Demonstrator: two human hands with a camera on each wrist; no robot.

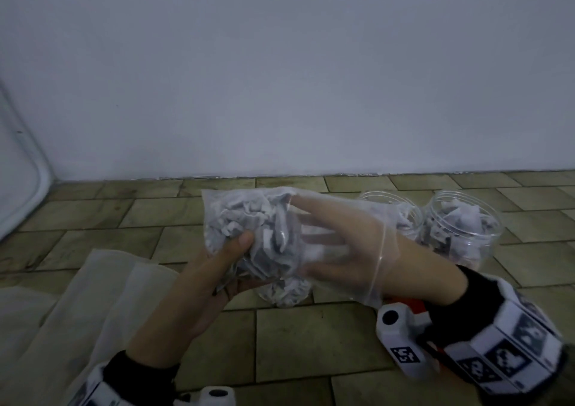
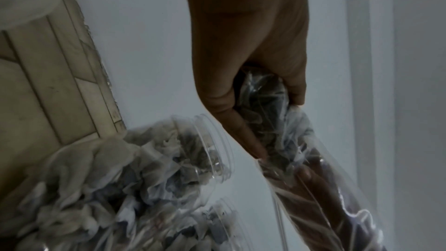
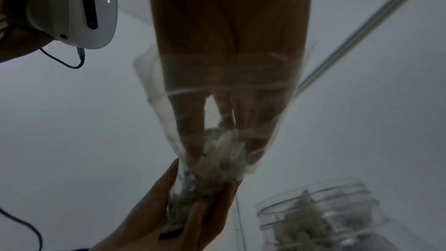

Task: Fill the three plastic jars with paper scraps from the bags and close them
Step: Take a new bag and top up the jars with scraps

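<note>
1. The left hand (image 1: pixel 214 278), nearest at 7 o'clock, curls thumb and fingers round the closed end of the clear bag (image 1: pixel 249 219) of paper scraps (image 1: pixel 236 216), held above the tiled floor (image 1: pixel 311 337).
2. The right hand (image 1: pixel 339 244) reaches in through the bag's mouth from 4 o'clock, fingers nearly straight among the scraps; whether they hold any I cannot tell.
3. Two open jars (image 1: pixel 463 228), partly filled, stand at 2 o'clock; a third jar (image 1: pixel 286 293) sits below the bag.

right hand (image 1: pixel 339 247) in bag (image 1: pixel 249 219), jars (image 1: pixel 460 225) behind

Olive tiled floor (image 1: pixel 298 343), pale wall (image 1: pixel 280 63), whitish cloth (image 1: pixel 93 296) at left, possibly fabric.
</note>
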